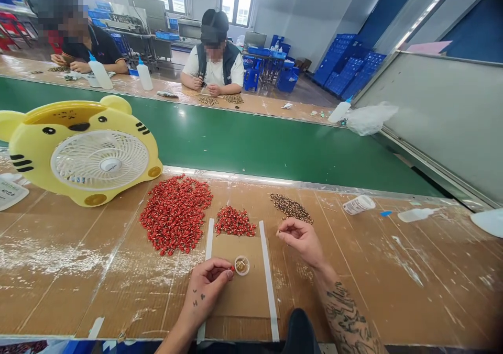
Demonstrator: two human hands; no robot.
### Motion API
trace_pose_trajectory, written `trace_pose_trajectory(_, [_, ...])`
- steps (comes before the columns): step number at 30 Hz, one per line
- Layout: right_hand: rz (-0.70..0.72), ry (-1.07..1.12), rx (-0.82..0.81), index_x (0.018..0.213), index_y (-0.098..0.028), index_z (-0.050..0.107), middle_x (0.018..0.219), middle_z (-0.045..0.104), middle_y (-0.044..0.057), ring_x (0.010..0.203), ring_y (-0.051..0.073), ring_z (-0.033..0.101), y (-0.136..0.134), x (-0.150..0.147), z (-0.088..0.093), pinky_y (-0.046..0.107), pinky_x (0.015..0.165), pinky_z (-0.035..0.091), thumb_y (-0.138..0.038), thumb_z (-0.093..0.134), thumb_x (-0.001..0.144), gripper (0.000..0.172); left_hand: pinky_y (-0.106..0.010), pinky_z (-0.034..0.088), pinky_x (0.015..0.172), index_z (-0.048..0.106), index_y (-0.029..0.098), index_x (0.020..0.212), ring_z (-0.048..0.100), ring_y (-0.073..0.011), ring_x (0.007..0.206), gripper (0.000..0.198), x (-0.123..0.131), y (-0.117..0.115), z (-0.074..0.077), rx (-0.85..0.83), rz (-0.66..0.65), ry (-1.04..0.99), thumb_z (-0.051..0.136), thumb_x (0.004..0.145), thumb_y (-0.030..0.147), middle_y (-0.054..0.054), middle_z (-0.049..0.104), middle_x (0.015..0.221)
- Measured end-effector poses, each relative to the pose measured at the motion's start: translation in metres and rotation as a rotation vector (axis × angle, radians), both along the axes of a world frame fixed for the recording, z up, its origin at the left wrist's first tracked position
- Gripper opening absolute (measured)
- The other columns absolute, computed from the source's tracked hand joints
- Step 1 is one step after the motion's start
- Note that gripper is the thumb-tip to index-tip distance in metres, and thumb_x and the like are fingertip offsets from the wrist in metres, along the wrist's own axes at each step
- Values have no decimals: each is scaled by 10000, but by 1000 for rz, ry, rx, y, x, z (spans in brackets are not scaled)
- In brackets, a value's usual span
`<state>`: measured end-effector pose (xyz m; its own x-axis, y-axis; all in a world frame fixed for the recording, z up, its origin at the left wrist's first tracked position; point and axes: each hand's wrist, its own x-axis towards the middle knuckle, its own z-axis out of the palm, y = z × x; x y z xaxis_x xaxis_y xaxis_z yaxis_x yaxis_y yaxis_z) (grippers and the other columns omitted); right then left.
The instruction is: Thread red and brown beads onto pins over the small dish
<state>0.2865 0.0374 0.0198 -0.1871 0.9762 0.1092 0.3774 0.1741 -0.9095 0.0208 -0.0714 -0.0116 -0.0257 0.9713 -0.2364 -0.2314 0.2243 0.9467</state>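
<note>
My left hand (208,283) is closed in a pinch on a small red part (232,269), held beside a small round cap (241,265) on a cardboard mat (239,291). My right hand (301,237) is curled in a pinch on something tiny I cannot make out, just below a pile of small dark metal parts (291,207). A small heap of red parts (234,221) lies at the mat's far end. A large heap of red parts (175,212) lies to its left.
A yellow tiger-shaped fan (84,152) stands at the left. A green conveyor belt (255,142) runs behind the bench. A tipped white bottle (358,205) and a squeeze bottle (416,215) lie at the right. Two other people sit working across the belt.
</note>
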Motion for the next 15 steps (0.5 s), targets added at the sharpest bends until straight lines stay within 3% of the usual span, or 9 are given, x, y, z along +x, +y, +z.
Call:
trace_pose_trajectory(7, [-6,432,-303,749,-191,754,723,749,59,666,189,684,-22,-31,-5,304,647,554,-385,850,633,246,-237,518,644,756,171,764,665,-169,672,100,1,0,1,28,21,-33,788,716,252,-47,738,744])
trace_pose_trajectory(11, [9,622,-465,751,-191,736,699,746,60,594,169,661,-38,-43,-5,275,567,523,-381,871,624,265,-237,523,639,755,173,760,661,-167,668,91,2,-1,2,26,42,-44,789,714,244,-43,732,736])
trace_pose_trajectory(15, [66,729,-474,746,-199,727,727,725,50,614,149,633,-55,-56,-3,246,555,489,-352,864,662,222,-241,530,641,755,171,749,655,-170,681,86,3,-3,4,45,67,-44,793,709,237,-45,727,740])
